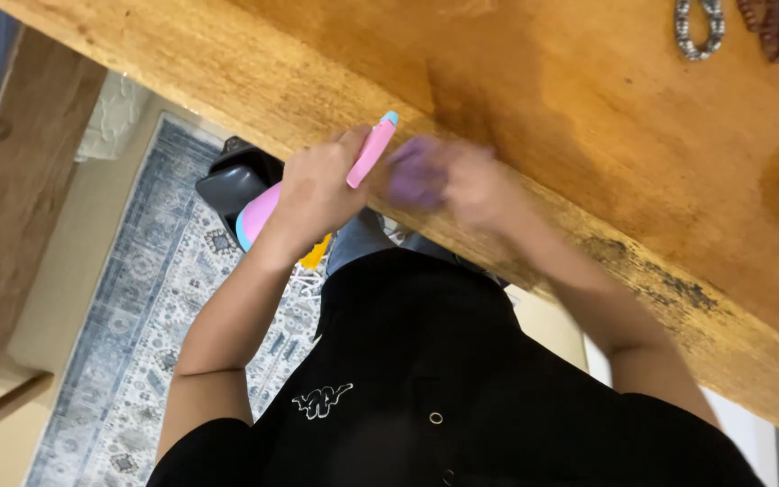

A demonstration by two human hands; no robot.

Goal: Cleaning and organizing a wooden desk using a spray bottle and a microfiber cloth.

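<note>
Head view, the only one. The person stands at the near edge of a wooden counter, its surface worn and stained dark in patches along that edge.

The left hand is clenched around a pink bottle with a light-blue tip. The grip sits at mid-body: the slim neck slants up toward the counter edge and the wider base shows below the wrist. The bottle is off the counter, held in the air just in front of its edge.

The right hand is blurred by motion. Its grip appears closed on a purple cloth, bunched just beside the bottle's neck. Whether cloth and bottle touch cannot be told.

A silver beaded bracelet and a dark red one lie on the far part of the counter, well apart from both hands. Below, a blue patterned rug covers the floor, with a black object partly hidden behind the left wrist.

Judgement: the work in hand is handling bottle and cloth together at the counter edge. Done well, the left grip stays firm and low on the body, with the tip angled away from the face. The cloth should be gathered so that no loose corner drags, and both items are best kept over the counter rather than over the rug.
</note>
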